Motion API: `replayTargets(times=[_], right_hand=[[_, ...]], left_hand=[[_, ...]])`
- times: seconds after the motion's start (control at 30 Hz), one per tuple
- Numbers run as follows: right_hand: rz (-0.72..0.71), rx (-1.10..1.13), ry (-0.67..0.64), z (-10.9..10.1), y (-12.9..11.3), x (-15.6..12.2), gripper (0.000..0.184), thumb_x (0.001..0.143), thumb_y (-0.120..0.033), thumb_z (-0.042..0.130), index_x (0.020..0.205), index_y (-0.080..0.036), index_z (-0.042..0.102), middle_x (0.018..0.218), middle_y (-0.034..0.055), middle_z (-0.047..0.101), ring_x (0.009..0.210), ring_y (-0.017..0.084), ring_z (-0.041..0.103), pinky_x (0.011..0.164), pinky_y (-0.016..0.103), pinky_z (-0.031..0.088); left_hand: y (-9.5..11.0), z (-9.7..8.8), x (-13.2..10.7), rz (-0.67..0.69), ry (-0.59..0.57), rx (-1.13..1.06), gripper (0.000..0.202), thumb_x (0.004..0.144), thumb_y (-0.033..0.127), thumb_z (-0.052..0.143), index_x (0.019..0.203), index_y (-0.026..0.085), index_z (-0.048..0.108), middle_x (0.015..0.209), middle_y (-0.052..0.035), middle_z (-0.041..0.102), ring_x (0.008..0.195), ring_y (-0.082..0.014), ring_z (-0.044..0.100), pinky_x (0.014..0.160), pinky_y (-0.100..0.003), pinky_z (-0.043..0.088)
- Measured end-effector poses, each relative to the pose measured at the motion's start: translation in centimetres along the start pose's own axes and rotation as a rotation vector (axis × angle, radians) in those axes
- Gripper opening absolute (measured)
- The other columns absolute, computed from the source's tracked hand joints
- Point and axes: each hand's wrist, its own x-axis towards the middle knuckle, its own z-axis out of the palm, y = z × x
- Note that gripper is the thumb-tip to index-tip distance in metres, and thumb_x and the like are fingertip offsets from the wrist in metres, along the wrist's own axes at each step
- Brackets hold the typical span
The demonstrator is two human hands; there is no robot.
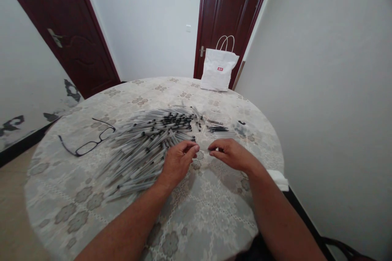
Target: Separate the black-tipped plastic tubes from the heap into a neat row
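Note:
My left hand (pixel 181 158) is closed, thumb and index finger pinched together beside the right edge of a big pile of clear pens (pixel 143 151) with black ends. Facing it across a small gap, my right hand (pixel 230 153) also pinches, with a tiny dark bit at its fingertips. What either hand holds is too small to make out. Just beyond my right hand lie a small bundle of black thin sticks (pixel 218 129), a few dark slender rods (pixel 215 122) and some clear tubes (pixel 225 135).
Everything lies on a round table with a patterned lace cloth (pixel 171 242). Eyeglasses (pixel 96 142) rest left of the pile. A white paper bag (pixel 219 71) stands at the back edge. Small black pieces (pixel 241 122) lie at right, and a white folded item (pixel 278 180) sits by the right edge.

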Motion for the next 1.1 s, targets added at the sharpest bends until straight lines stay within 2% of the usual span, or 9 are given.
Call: replayTargets(times=[0.13, 0.2, 0.37, 0.47, 0.6, 0.73, 0.87, 1.1], right_hand=[[0.035, -0.082, -0.047, -1.3, 0.6, -0.8, 0.016, 0.095, -0.027, 0.062, 0.102, -0.022, 0.075, 0.094, 0.0027, 0.076, 0.083, 0.016, 0.068, 0.075, 0.026, 0.047], [0.051, -0.149, -0.027, -1.7, 1.6, -1.1, 0.015, 0.094, -0.026, 0.062, 0.101, -0.022, 0.075, 0.094, 0.0030, 0.075, 0.084, 0.017, 0.067, 0.076, 0.027, 0.047], [0.186, -0.406, 0.240, -2.4, 5.9, -1.5, 0.020, 0.096, -0.024, 0.057, 0.106, -0.017, 0.072, 0.104, 0.0100, 0.072, 0.097, 0.022, 0.066, 0.089, 0.033, 0.048], [0.291, -0.516, 0.303, -2.1, 7.8, -1.3, 0.024, 0.097, -0.023, 0.053, 0.112, -0.018, 0.071, 0.113, 0.0117, 0.069, 0.105, 0.023, 0.064, 0.093, 0.032, 0.048], [0.444, -0.586, 0.204, -1.2, 8.5, -0.9, 0.027, 0.098, -0.025, 0.051, 0.115, -0.022, 0.071, 0.117, 0.0097, 0.068, 0.108, 0.022, 0.063, 0.093, 0.030, 0.047], [0.533, -0.626, 0.113, -0.9, 8.6, -0.9, 0.028, 0.099, -0.024, 0.050, 0.116, -0.024, 0.071, 0.118, 0.0091, 0.068, 0.107, 0.021, 0.064, 0.092, 0.029, 0.046], [0.544, -0.648, 0.084, -0.9, 8.7, -0.9, 0.029, 0.099, -0.024, 0.049, 0.118, -0.023, 0.071, 0.117, 0.0106, 0.068, 0.108, 0.021, 0.064, 0.089, 0.029, 0.046], [0.513, -0.653, 0.115, -0.4, 9.0, -0.7, 0.029, 0.100, -0.025, 0.048, 0.117, -0.023, 0.072, 0.115, 0.0105, 0.069, 0.106, 0.021, 0.064, 0.085, 0.027, 0.047]], left_hand=[[-0.1, 0.2, 0.0, 0.005, -0.004, 0.024, 0.024, 0.090, 0.040, 0.061, 0.087, 0.019, 0.071, 0.073, -0.0018, 0.070, 0.067, -0.0168, 0.066, 0.061, -0.026, 0.051], [0.0, 0.0, 0.1, 0.009, 0.020, 0.035, 0.024, 0.091, 0.040, 0.059, 0.088, 0.019, 0.071, 0.075, -0.0014, 0.070, 0.066, -0.0158, 0.065, 0.061, -0.025, 0.051], [0.2, -0.9, 0.6, 0.021, 0.123, 0.033, 0.027, 0.092, 0.045, 0.058, 0.089, 0.020, 0.068, 0.074, -0.0001, 0.069, 0.065, -0.0154, 0.065, 0.058, -0.024, 0.051], [0.3, -1.1, 0.7, 0.026, 0.190, 0.042, 0.026, 0.093, 0.045, 0.058, 0.093, 0.021, 0.067, 0.071, 0.0009, 0.067, 0.061, -0.0153, 0.064, 0.056, -0.024, 0.051], [0.5, -1.2, 0.7, 0.031, 0.222, 0.057, 0.026, 0.093, 0.045, 0.057, 0.094, 0.021, 0.066, 0.071, 0.0008, 0.066, 0.059, -0.0153, 0.064, 0.055, -0.025, 0.052], [0.7, -1.4, 0.7, 0.031, 0.242, 0.066, 0.027, 0.093, 0.046, 0.058, 0.094, 0.020, 0.067, 0.072, 0.0003, 0.067, 0.062, -0.0159, 0.065, 0.055, -0.024, 0.052], [0.6, -1.4, 0.8, 0.028, 0.264, 0.053, 0.027, 0.092, 0.046, 0.059, 0.094, 0.020, 0.067, 0.072, 0.0001, 0.067, 0.060, -0.0156, 0.065, 0.055, -0.024, 0.052], [0.5, -1.4, 0.9, 0.043, 0.287, 0.046, 0.028, 0.091, 0.047, 0.059, 0.092, 0.020, 0.067, 0.069, 0.0001, 0.067, 0.057, -0.0156, 0.063, 0.054, -0.025, 0.050]])
